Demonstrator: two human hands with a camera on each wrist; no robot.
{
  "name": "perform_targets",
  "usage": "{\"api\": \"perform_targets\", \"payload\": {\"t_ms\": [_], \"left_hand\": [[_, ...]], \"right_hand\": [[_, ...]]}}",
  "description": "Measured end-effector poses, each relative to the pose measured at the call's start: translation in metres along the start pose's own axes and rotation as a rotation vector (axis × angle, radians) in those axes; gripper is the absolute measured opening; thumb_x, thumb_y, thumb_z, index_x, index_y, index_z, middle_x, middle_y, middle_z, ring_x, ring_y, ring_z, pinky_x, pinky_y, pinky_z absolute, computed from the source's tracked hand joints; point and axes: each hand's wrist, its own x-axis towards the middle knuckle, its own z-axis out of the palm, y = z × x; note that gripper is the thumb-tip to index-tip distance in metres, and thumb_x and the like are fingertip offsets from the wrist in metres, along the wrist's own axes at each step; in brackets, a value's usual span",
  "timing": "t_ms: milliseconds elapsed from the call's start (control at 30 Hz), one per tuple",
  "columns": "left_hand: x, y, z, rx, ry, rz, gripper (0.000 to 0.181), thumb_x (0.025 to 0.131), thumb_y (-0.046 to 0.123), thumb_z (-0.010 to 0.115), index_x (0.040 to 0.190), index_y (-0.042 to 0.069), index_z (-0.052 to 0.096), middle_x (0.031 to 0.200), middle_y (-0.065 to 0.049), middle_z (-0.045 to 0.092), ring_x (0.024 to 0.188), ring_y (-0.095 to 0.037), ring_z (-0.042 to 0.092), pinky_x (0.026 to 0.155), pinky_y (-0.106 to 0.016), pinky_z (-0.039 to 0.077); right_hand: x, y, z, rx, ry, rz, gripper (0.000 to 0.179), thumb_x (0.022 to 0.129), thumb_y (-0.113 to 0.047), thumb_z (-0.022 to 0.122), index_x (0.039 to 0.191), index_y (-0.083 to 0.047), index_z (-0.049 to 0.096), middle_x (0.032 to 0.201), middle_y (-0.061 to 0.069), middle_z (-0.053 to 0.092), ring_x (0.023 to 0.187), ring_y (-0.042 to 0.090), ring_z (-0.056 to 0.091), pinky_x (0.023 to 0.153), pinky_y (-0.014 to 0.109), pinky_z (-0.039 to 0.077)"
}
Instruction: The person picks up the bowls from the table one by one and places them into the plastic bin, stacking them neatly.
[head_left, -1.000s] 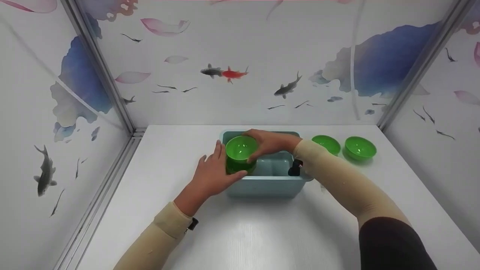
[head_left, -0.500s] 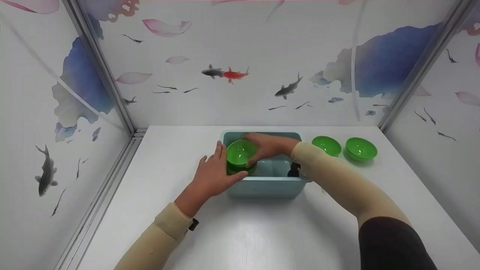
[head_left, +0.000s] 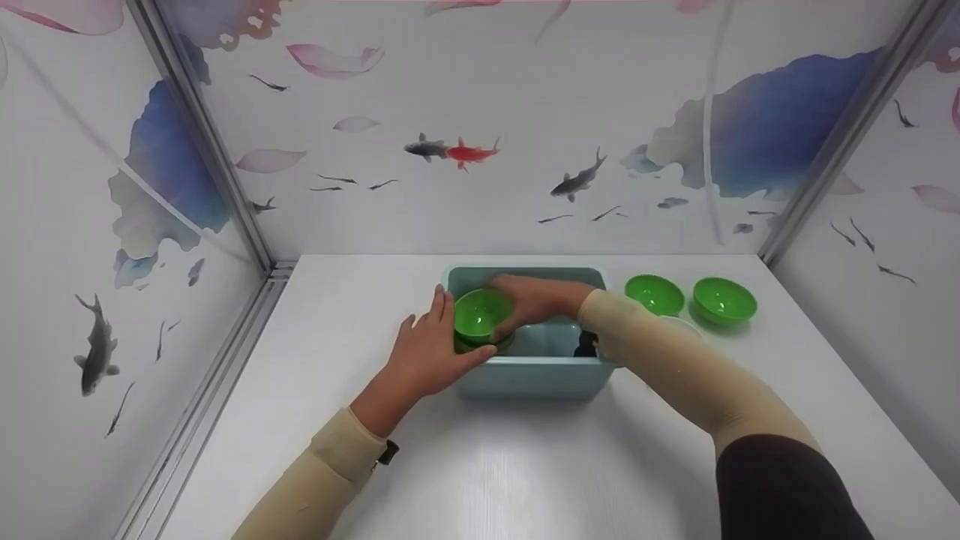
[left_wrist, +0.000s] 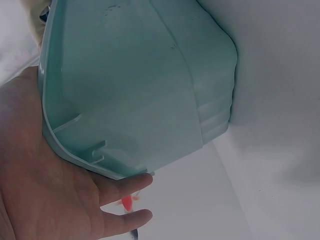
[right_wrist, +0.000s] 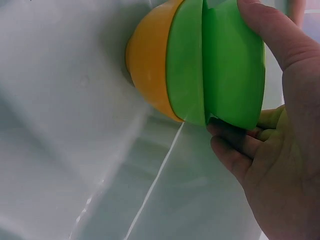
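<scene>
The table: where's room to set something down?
In front of the bin, between the sleeves, and from the left hand to the left wall. It's crowded right of the bin, with two green bowls, and inside its left end, where the right hand holds another bowl.

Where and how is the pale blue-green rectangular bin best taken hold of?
The pale blue-green rectangular bin is probably best gripped under its rim, from the left and right ends: the rim overhangs the wall, and the left hand touches one end.
</scene>
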Motion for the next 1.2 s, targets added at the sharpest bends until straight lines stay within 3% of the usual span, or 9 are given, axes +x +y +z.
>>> {"api": "perform_targets", "payload": {"t_ms": [233,533,967,1200], "left_hand": [[0.0,0.0,0.001,0.018,0.014,0.025,0.126,0.097,0.089,0.049,0.175,-0.004,0.015,0.184,-0.021,0.012,0.159,-0.037,0.043,0.128,-0.065,0.026],[0.001,0.0,0.002,0.023,0.019,0.012,0.125,0.097,0.088,0.051,0.175,-0.003,0.017,0.184,-0.021,0.013,0.16,-0.037,0.041,0.129,-0.066,0.025],[0.002,0.0,0.002,0.012,0.012,0.002,0.125,0.096,0.088,0.053,0.175,-0.002,0.015,0.184,-0.02,0.012,0.16,-0.04,0.04,0.13,-0.064,0.023],[0.001,0.0,0.001,-0.002,0.019,0.011,0.122,0.098,0.082,0.058,0.174,-0.004,0.017,0.183,-0.022,0.014,0.16,-0.039,0.04,0.129,-0.066,0.023]], "right_hand": [[-0.001,-0.001,0.005,-0.036,-0.008,-0.029,0.085,0.089,-0.043,0.092,0.152,-0.002,0.052,0.139,0.013,0.061,0.126,0.03,0.061,0.108,0.046,0.051],[0.001,-0.003,0.015,-0.227,-0.014,0.009,0.094,0.091,-0.05,0.091,0.157,-0.001,0.045,0.143,0.015,0.057,0.129,0.028,0.061,0.115,0.046,0.051],[0.003,-0.004,0.016,-0.207,-0.019,0.051,0.095,0.089,-0.049,0.093,0.157,-0.003,0.046,0.142,0.013,0.057,0.129,0.026,0.06,0.116,0.045,0.05],[0.002,-0.005,0.014,-0.231,-0.022,-0.014,0.093,0.089,-0.05,0.092,0.154,0.001,0.048,0.141,0.017,0.058,0.123,0.028,0.062,0.111,0.046,0.052]]}}
